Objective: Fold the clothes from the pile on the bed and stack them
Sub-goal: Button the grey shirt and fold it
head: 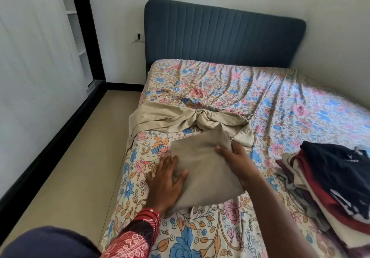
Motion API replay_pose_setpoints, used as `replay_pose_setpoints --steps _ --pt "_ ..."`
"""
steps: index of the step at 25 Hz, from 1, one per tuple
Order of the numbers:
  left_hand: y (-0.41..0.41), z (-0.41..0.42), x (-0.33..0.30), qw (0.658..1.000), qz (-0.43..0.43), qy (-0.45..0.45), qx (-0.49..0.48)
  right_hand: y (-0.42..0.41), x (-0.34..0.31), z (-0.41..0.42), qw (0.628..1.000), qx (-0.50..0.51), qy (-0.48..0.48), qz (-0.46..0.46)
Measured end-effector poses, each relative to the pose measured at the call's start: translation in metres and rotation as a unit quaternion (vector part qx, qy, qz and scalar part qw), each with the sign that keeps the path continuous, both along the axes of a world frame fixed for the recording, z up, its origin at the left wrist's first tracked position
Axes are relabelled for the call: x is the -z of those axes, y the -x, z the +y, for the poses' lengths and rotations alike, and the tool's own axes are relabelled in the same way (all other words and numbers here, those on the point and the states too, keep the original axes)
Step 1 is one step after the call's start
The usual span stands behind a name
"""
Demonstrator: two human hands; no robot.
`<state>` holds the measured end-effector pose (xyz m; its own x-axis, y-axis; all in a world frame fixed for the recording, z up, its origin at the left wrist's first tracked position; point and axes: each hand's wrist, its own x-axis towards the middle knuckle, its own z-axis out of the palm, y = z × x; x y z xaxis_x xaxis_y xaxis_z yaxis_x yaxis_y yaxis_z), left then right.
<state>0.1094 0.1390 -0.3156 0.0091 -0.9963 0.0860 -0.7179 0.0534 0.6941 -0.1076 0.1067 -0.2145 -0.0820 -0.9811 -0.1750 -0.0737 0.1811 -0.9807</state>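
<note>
Already your left hand (167, 179) lay flat, fingers spread, on the folded beige garment's (202, 169) left-edge side, while your right hand (236, 161) pinched its far corner.

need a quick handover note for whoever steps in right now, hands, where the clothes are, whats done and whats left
Left hand: flat, fingers straight, pressing the near-left edge of the folded beige garment.
Right hand: holding the same garment's far-right edge; its fingers are partly hidden by the cloth.
Where things are: the folded garment lies on the floral bedsheet. A second beige garment lies crumpled just beyond it. A pile of dark blue, maroon and cream clothes sits at the right edge of the bed.
Done: one beige piece looks folded.
Left: place it, fold the crumpled beige piece, and work through the right-hand pile if it is the unfolded one.
</note>
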Motion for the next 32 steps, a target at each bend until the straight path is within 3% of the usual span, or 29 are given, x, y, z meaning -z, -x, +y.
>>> replay_pose_setpoints --steps 2,3,6,7,9,12,13,15,18,20,21,23,24,26,29,32 --pt "0.004 0.007 -0.012 0.988 0.148 -0.004 0.035 0.002 -0.034 0.005 0.995 0.001 0.056 0.088" --pt "0.007 0.012 -0.023 0.965 0.254 -0.029 0.052 -0.001 -0.055 0.009 0.981 -0.013 0.099 0.166" --pt "0.008 0.019 -0.049 0.809 0.568 -0.146 0.052 -0.032 -0.105 0.02 0.87 -0.08 0.208 0.44" --pt "0.002 0.02 -0.056 0.76 0.626 -0.172 0.036 -0.052 -0.113 0.022 0.83 -0.107 0.221 0.501" --pt "-0.021 0.018 -0.053 0.698 0.688 -0.197 -0.01 -0.104 -0.102 0.029 0.766 -0.164 0.211 0.584" --pt "-0.07 0.02 -0.04 0.67 0.708 -0.212 -0.076 -0.185 -0.038 0.061 0.695 -0.286 0.168 0.638" --pt "-0.082 0.024 -0.04 0.674 0.702 -0.215 -0.083 -0.201 -0.014 0.07 0.69 -0.317 0.151 0.633" --pt "-0.1 0.028 -0.039 0.716 0.658 -0.213 -0.101 -0.216 0.019 0.079 0.719 -0.336 0.133 0.594" --pt "-0.111 0.032 -0.029 0.76 0.593 -0.233 -0.125 -0.195 0.023 0.071 0.834 -0.344 0.075 0.425" --pt "-0.111 0.031 -0.025 0.756 0.593 -0.232 -0.151 -0.159 0.019 0.053 0.896 -0.25 0.082 0.359" --pt "-0.107 0.03 -0.025 0.754 0.589 -0.227 -0.182 -0.137 0.019 0.041 0.91 -0.161 0.097 0.37" --pt "-0.097 0.027 -0.023 0.745 0.581 -0.19 -0.266 -0.096 0.026 0.017 0.908 -0.03 0.08 0.411" --pt "-0.09 0.027 -0.022 0.745 0.569 -0.169 -0.304 -0.083 0.031 0.01 0.905 -0.02 0.033 0.424" --pt "-0.078 0.028 -0.021 0.772 0.508 -0.125 -0.36 -0.073 0.045 -0.003 0.907 -0.059 -0.063 0.413" --pt "-0.066 0.04 -0.034 0.842 0.365 -0.064 -0.391 -0.079 0.042 -0.011 0.939 -0.08 -0.092 0.321" --pt "-0.077 0.046 -0.033 0.879 0.309 -0.104 -0.348 -0.087 0.037 -0.013 0.939 -0.166 -0.106 0.282"
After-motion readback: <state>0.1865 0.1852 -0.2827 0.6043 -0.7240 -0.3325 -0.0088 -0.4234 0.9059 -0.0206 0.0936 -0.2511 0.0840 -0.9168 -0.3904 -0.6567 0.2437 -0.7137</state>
